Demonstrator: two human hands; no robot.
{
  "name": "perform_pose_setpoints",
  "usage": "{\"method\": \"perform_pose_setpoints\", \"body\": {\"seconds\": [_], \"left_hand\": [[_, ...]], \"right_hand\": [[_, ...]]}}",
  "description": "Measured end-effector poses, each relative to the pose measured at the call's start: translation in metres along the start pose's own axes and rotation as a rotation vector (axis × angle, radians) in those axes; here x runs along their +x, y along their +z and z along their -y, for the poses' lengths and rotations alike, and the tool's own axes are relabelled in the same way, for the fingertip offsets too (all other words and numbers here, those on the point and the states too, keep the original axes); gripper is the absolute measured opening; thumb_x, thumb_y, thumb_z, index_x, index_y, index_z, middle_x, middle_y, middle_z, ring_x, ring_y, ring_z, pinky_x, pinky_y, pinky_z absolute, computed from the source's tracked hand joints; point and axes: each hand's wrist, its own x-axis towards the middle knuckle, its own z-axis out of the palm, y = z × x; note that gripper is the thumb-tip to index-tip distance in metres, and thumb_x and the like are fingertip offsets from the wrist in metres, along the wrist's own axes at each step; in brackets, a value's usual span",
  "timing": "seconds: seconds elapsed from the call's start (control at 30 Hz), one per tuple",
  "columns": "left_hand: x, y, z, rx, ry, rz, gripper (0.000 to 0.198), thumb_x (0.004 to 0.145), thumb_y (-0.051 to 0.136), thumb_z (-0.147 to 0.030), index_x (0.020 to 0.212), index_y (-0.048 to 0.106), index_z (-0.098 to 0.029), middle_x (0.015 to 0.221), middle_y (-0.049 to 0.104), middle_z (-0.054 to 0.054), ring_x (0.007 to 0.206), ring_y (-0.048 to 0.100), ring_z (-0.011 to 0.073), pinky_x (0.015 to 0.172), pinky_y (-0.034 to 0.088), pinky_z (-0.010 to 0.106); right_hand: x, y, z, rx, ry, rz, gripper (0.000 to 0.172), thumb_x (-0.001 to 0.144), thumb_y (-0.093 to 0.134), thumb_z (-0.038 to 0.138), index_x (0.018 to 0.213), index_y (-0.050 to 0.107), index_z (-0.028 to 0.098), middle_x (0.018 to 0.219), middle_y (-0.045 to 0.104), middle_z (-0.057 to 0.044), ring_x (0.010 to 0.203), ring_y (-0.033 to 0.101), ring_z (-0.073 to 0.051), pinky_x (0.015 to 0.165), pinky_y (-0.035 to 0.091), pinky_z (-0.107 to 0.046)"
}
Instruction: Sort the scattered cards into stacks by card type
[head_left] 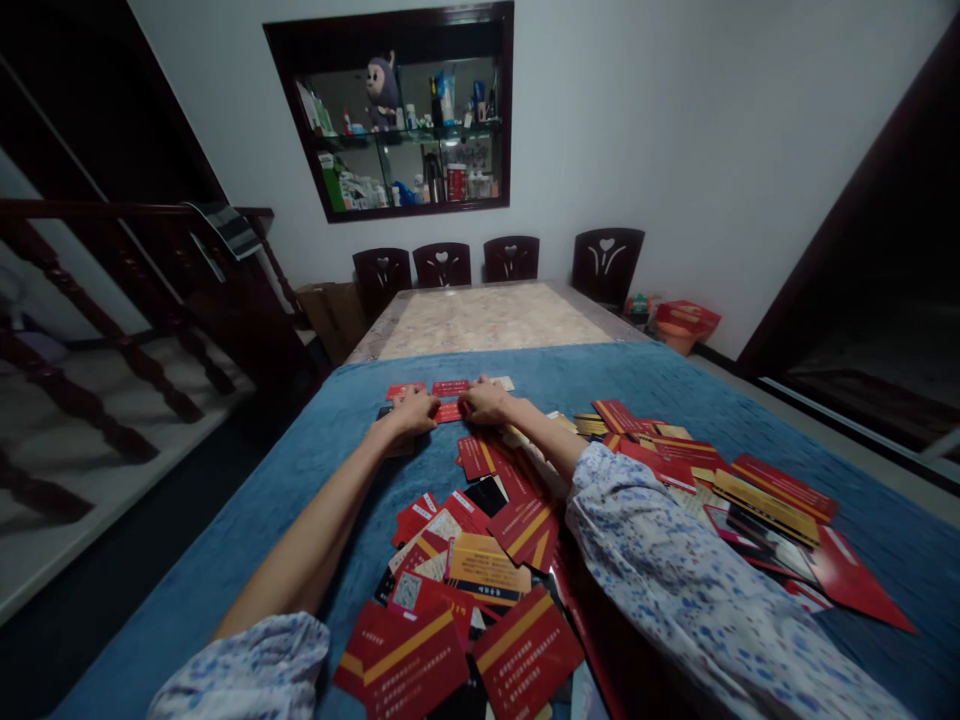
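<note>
My left hand (414,410) and my right hand (485,401) reach forward over the blue cloth, each closed on one end of a small red card (448,412) that lies between them. Just beyond it is another red card (450,388), with a further red card (405,390) to its left. A pale card (504,383) shows partly behind my right hand. Dark cards stick out around my left hand, mostly covered by it. Under and before my right forearm spreads a loose heap of red, gold and black cards (487,570).
A second heap of cards (675,455) lies right of my right arm. The blue cloth (300,480) covers the near part of the table; its far part has a marbled top (502,315). Dark chairs (442,264) stand at the far end, a stair railing (112,310) to the left.
</note>
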Motion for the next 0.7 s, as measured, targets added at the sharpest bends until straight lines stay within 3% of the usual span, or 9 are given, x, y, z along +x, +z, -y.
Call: {"method": "perform_pose_setpoints", "body": {"seconds": [0.4, 0.53, 0.7], "left_hand": [[-0.001, 0.007, -0.01, 0.021, -0.052, -0.063, 0.045, 0.071, 0.055, -0.012, 0.115, 0.062, -0.019, 0.135, 0.053, 0.017, 0.134, 0.035, 0.0389, 0.099, 0.038, 0.06], [-0.013, 0.006, -0.016, 0.013, -0.031, -0.133, 0.042, 0.074, 0.053, -0.011, 0.115, 0.062, -0.018, 0.138, 0.051, 0.017, 0.138, 0.03, 0.038, 0.1, 0.036, 0.061], [-0.035, 0.002, -0.031, -0.055, 0.002, -0.166, 0.039, 0.083, 0.053, -0.02, 0.12, 0.061, -0.019, 0.139, 0.052, 0.016, 0.138, 0.029, 0.0377, 0.102, 0.034, 0.06]], "right_hand": [[-0.005, -0.005, 0.005, -0.021, 0.015, -0.004, 0.032, 0.081, 0.056, 0.023, 0.109, 0.072, 0.017, 0.123, 0.064, -0.017, 0.12, 0.049, -0.036, 0.088, 0.044, -0.043], [-0.013, -0.006, 0.0, 0.015, 0.008, -0.074, 0.032, 0.088, 0.051, 0.031, 0.112, 0.071, 0.021, 0.126, 0.063, -0.014, 0.12, 0.047, -0.035, 0.085, 0.041, -0.042], [-0.032, -0.011, -0.006, 0.044, 0.005, -0.096, 0.036, 0.087, 0.054, 0.027, 0.12, 0.068, 0.024, 0.129, 0.062, -0.011, 0.12, 0.046, -0.034, 0.084, 0.037, -0.04]]}}
